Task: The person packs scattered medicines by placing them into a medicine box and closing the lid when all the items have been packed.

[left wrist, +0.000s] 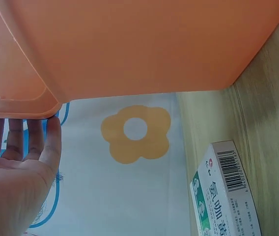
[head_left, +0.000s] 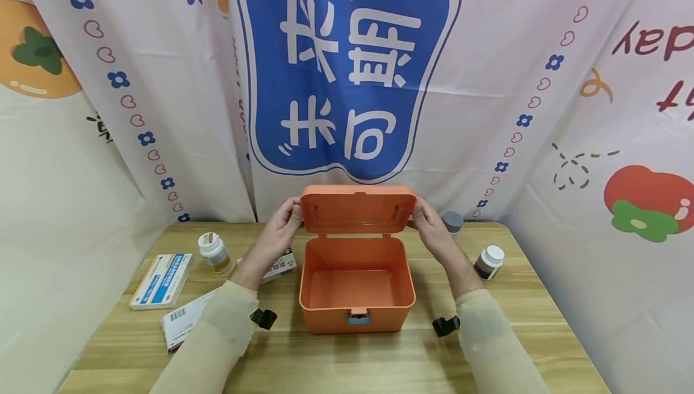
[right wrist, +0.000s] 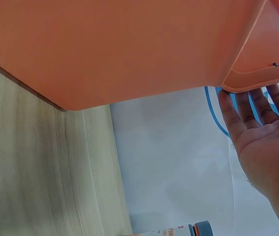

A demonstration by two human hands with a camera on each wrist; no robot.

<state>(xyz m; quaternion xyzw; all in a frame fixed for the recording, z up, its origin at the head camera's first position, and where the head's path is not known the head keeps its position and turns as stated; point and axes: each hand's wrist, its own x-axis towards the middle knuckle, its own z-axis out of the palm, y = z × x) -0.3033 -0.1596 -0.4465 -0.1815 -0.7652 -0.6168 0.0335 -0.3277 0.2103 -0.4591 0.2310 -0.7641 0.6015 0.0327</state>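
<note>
An orange storage box [head_left: 358, 320] stands upright with its lid [head_left: 358, 210] raised at the back and its inside bare. My left hand [head_left: 282, 225] holds the lid's left side, its fingers [left wrist: 35, 140] reaching behind the edge. On the opposite side my right hand [head_left: 431, 225] holds the lid's right edge, fingers [right wrist: 247, 110] likewise behind it. A small blue-grey latch [head_left: 358, 318] sits on the box front. Beside the left forearm lies a white medicine carton [head_left: 280, 266], its barcode end visible in the left wrist view.
On the wooden table's left are a white-and-blue box [head_left: 161, 281], a white-capped bottle [head_left: 214, 253] and a flat white carton [head_left: 187, 317] partly under my left sleeve. To the right stand a grey-capped bottle [head_left: 452, 222] and a dark-labelled white bottle [head_left: 490, 262]. Printed cloth borders the table.
</note>
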